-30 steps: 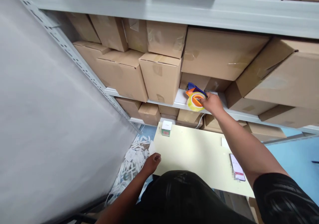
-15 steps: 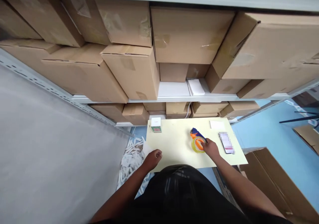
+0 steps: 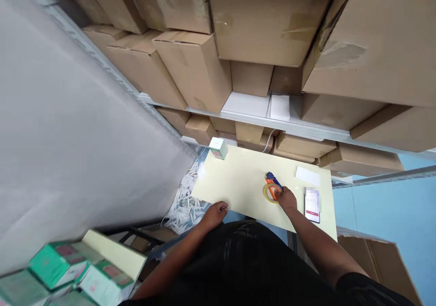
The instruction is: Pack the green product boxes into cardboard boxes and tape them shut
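My right hand (image 3: 286, 199) grips a tape dispenser (image 3: 271, 191) in blue and orange with a yellowish roll of tape, over the right half of a pale yellow tabletop (image 3: 235, 179). By the table's front edge is my left hand (image 3: 215, 214), its fingers curled in and nothing visible in them. A small white and green box (image 3: 218, 148) stands at the table's far left corner. To the right of my right hand lies a phone (image 3: 312, 204) with a lit screen, and behind it a white card or paper stack (image 3: 307, 175).
Shelves with cardboard boxes (image 3: 194, 70) rise behind the table. White paper strips (image 3: 185, 201) cover the floor at left. Several green and white boxes (image 3: 59, 265) are stacked at lower left. An open carton (image 3: 374, 265) stands at right, and a grey wall (image 3: 85, 115) at left.
My view has turned left, bringing the green boxes into sight. A white sheet near my left hand has moved away from it, now a white blur over the strips. The dispenser stays in my right hand.
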A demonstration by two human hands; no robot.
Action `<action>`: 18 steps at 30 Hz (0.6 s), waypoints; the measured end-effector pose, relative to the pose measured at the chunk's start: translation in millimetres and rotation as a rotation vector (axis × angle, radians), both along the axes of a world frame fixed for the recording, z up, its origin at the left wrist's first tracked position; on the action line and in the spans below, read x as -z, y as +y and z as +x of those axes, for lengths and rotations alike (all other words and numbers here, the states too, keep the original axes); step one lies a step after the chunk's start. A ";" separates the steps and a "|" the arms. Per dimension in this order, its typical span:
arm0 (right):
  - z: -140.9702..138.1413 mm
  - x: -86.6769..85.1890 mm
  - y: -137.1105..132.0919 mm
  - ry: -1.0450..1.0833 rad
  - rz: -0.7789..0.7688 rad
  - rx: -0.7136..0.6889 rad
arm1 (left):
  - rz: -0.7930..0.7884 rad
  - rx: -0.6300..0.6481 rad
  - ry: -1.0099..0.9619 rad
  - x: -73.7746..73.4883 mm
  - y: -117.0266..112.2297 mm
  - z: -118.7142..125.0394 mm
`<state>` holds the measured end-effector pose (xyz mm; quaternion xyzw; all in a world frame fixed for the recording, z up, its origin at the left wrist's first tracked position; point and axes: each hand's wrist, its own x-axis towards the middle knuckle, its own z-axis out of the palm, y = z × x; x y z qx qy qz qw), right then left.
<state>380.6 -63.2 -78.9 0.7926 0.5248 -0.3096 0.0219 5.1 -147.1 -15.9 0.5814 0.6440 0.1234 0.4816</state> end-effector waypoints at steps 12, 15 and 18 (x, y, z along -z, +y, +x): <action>-30.1 -38.9 -22.7 0.205 0.376 -0.273 | 0.125 -0.312 0.004 -16.5 -91.7 -19.9; -78.9 -53.4 -39.6 0.344 0.257 -0.372 | 0.156 -0.417 -0.027 -13.4 -131.1 -34.5; -141.8 -70.6 -60.7 0.468 0.192 -0.520 | 0.174 -0.529 -0.049 -9.8 -182.4 -55.2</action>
